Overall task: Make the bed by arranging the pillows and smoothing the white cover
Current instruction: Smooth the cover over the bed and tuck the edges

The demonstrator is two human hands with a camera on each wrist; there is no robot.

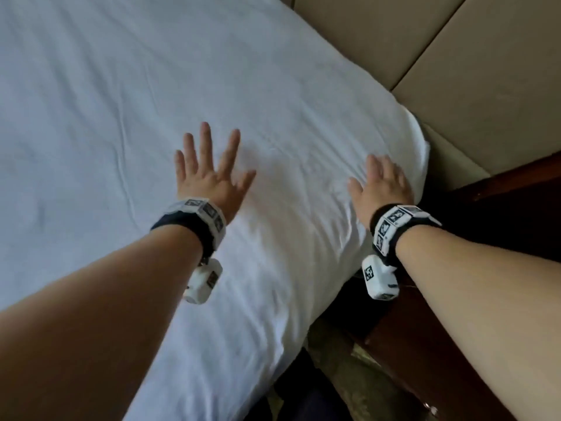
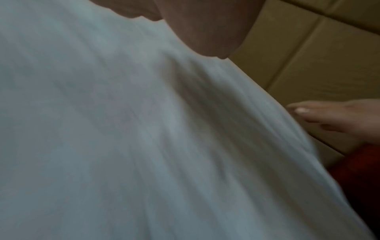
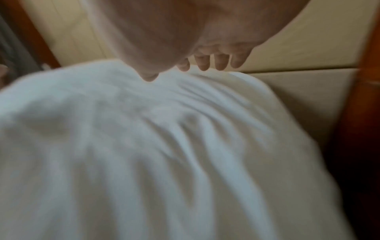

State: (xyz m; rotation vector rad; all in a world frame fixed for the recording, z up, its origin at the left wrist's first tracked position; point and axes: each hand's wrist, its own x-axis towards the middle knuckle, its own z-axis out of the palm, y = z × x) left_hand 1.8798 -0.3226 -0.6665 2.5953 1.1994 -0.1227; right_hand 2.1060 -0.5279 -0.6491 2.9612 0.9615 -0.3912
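The white cover (image 1: pixel 121 101) lies over the bed with light creases, and it fills most of the head view. My left hand (image 1: pixel 209 174) lies flat on it with fingers spread, near the middle. My right hand (image 1: pixel 384 180) rests flat on the cover at the bed's right corner, fingers pointing toward the padded headboard. In the left wrist view my left hand (image 2: pixel 205 32) sits on the blurred cover (image 2: pixel 123 146), and my right hand (image 2: pixel 337 116) shows at the right edge. The right wrist view shows my right hand (image 3: pixel 205 61) over the wrinkled cover (image 3: pixel 144 154). No pillow is in view.
A beige padded headboard (image 1: pixel 455 56) runs along the right side of the bed. Dark reddish wooden furniture (image 1: pixel 501 202) stands close to the bed's right corner. A narrow strip of dark floor (image 1: pixel 328 375) lies between the bed and the wood.
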